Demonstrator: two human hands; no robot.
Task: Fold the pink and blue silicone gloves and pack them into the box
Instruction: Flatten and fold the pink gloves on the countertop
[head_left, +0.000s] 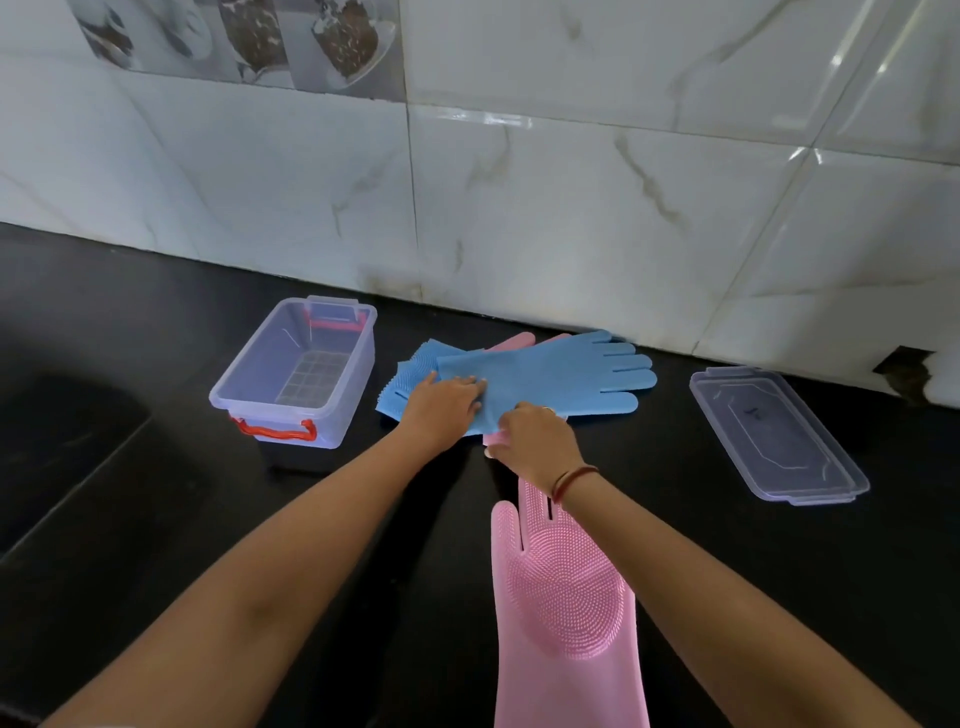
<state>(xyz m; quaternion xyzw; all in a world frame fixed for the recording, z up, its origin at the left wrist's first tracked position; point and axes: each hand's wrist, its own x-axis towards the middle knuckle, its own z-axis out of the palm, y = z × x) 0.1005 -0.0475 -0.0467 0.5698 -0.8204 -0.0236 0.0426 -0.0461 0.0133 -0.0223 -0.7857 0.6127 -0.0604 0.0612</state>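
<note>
Pink glove (566, 597) nearest; left hand (441, 410), right hand (537, 441) on blue glove (571, 374)

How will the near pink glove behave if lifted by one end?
Likely floppy: the pink glove lies limp and flat against the counter, and the blue glove beyond it looks just as thin. It is probably light for its size, since it is a thin sheet. Its bristled palm faces up, so fingers should grip it rather than slip.
</note>
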